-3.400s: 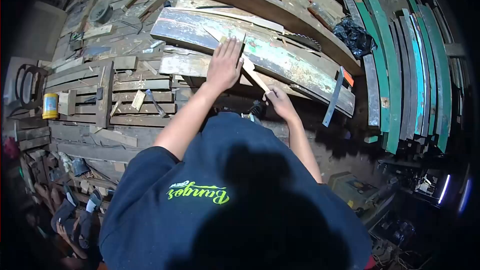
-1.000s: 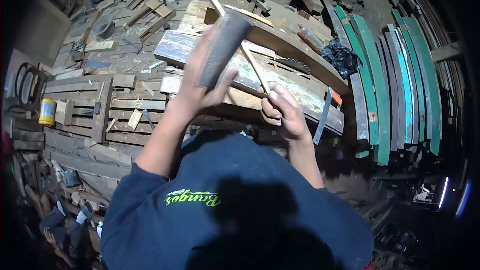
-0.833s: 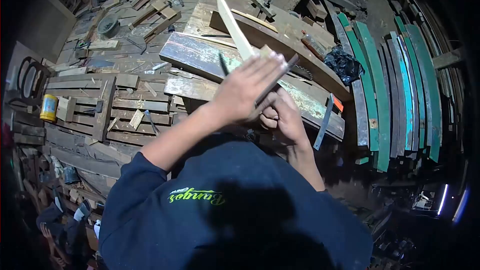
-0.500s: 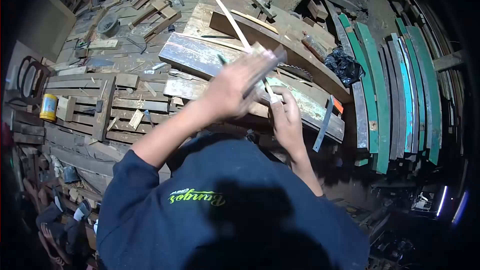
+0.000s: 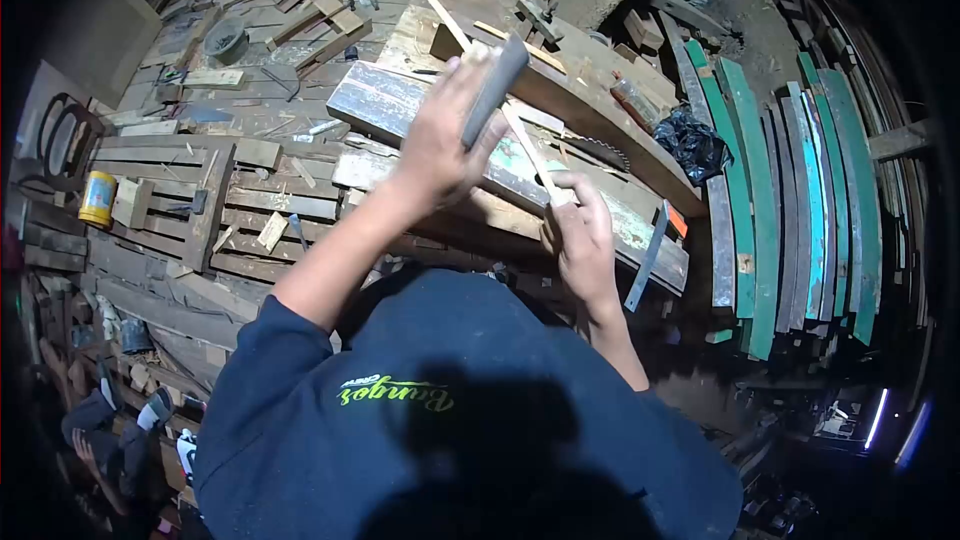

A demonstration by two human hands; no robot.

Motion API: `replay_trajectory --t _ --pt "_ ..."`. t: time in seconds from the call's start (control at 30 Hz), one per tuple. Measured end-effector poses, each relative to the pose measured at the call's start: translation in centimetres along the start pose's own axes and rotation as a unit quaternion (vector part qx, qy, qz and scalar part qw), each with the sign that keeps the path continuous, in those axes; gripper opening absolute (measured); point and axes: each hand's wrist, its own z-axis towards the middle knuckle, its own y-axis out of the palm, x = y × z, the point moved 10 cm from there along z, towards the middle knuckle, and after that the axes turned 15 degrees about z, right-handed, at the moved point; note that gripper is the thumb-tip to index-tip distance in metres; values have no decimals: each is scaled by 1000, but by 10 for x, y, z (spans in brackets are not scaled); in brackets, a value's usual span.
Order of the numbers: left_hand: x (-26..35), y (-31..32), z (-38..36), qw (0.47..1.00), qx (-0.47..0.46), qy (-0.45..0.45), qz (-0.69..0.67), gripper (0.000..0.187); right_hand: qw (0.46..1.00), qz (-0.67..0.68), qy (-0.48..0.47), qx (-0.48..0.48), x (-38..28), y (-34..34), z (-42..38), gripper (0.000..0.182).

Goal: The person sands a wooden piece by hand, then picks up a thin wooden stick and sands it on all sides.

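A thin pale wood strip (image 5: 527, 145) slants from the workbench top down toward my body. My right hand (image 5: 585, 235) is closed around its near end, thumb and fingers pinching it. My left hand (image 5: 440, 135) grips a dark grey sanding block (image 5: 492, 90), tilted up on edge over the strip's middle; part of the strip is hidden behind hand and block. Under the strip lie worn planks (image 5: 385, 105) with flaking paint. A try square (image 5: 650, 255) with a dark blade and orange end rests on the boards right of my right hand.
A long brown board (image 5: 600, 110) stands behind the strip, near a black plastic bag (image 5: 690, 148). Green planks (image 5: 745, 190) are stacked at right. A yellow can (image 5: 98, 198) and a bucket (image 5: 226, 40) stand at left. Another person's legs (image 5: 110, 430) show at lower left.
My left hand and the sanding block have shifted left, and the block now stands more upright; earlier they were blurred by motion. My right hand still grips the strip's near end, slightly lower.
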Motion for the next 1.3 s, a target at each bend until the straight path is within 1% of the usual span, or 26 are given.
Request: replay_trajectory --t 0.03,0.1,0.17,0.2,0.23,0.3,0.37,0.43,0.5,0.53,0.57,0.63,0.67,0.7,0.77,0.8,0.83,0.9,0.93,0.97,1.03,1.07,1.1,1.17,1.23,1.3 --pt "18 -7 -5 997 53 2 -51 53 999 30 12 0 0 3 -1 23" --pt "78 9 -26 987 -88 132 35 55 998 51 13 26 -13 6 0 21" --pt "67 9 -18 976 -73 176 101 55 997 77 19 16 -3 0 1 18" --pt "35 0 -4 997 -16 73 24 55 994 106 22 9 1 -2 -1 16" --pt "4 -2 3 998 -9 8 64 54 996 91 23 0 -1 2 -3 17" --pt "8 -5 -6 999 43 -22 16 52 993 112 45 1 1 7 -5 17" --pt "74 2 -19 991 -61 111 46 48 995 95 30 21 -8 10 -5 18" --pt "77 7 -25 981 -95 159 65 45 996 80 26 44 -9 3 -7 19" --pt "19 -7 -1 999 20 25 5 46 995 91 40 -4 0 6 -7 19" --pt "-9 -9 0 997 1 -59 54 46 995 93 34 -4 -1 8 -9 19" --pt "-2 -10 4 997 22 -32 67 49 995 96 32 -3 -1 10 -11 19" --pt "53 -10 -12 999 3 44 -24 53 994 108 21 -7 -8 10 -9 18" --pt "80 -1 -25 988 -63 126 59 54 997 63 37 32 -10 6 -9 19" --pt "80 -3 -26 988 -69 124 55 52 997 62 40 30 -10 5 -7 19" --pt "41 -10 -7 998 -10 50 25 51 996 78 33 1 -6 9 -6 20" --pt "3 -2 -6 999 -14 -11 50 53 997 74 31 11 -5 9 -5 21" --pt "-3 -3 -7 998 -3 -46 41 53 997 76 28 9 -6 10 -4 21" --pt "49 -18 -10 999 36 12 -25 52 998 61 32 -1 -7 12 -4 24" --pt "81 -7 -22 993 -63 103 19 51 999 49 6 7 -13 13 -4 27" --pt "88 -5 -32 988 -61 121 69 51 999 28 -16 43 -16 10 -7 29" --pt "59 -2 -18 988 -54 120 85 49 999 -10 -25 18 -15 12 -2 18" --pt "28 -14 -6 999 19 28 30 48 998 60 29 2 -5 13 -1 17" --pt "10 -11 -1 998 -5 -6 64 50 998 61 28 1 -6 15 -1 17" --pt "36 -21 -8 997 71 -6 7 51 996 85 28 -4 -9 20 -2 16" --pt "76 -7 -25 994 -49 74 61 51 994 109 -1 -1 -15 18 -2 17" --pt "59 -6 -18 988 -55 102 101 52 996 90 27 4 -6 11 -3 16"
